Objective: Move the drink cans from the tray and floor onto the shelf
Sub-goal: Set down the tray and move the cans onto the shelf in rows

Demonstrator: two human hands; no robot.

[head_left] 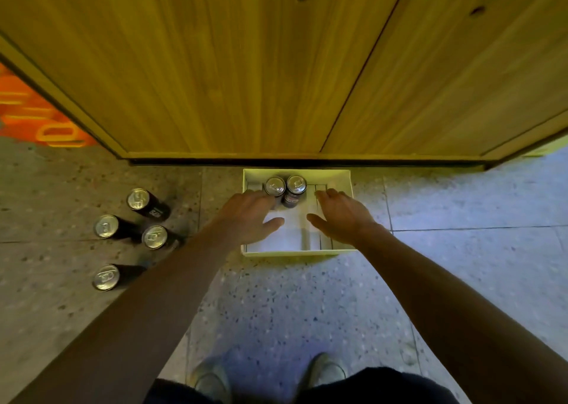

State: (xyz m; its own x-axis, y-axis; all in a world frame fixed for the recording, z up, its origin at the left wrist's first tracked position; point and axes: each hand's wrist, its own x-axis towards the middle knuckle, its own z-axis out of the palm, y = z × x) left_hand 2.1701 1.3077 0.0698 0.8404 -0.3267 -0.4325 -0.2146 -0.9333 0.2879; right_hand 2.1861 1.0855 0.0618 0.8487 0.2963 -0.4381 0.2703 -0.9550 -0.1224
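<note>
A white tray [341, 176] sits on the floor against the wooden shelf unit [246, 65]. Two dark cans with silver tops stand upright at its far side, the left can [275, 186] touching the right can [296, 185]. My left hand [249, 216] hovers over the tray, fingers spread, its fingertips at the left can's side. My right hand [338, 216] is open over the tray's right half, a little apart from the right can. Several more dark cans stand on the floor to the left, such as the far can [139, 199] and the near can [106, 277].
The speckled floor [276, 311] stretches toward me, and my two shoes [212, 379] show at the bottom edge. An orange patterned mat [37, 117] lies at the far left beside the wooden unit.
</note>
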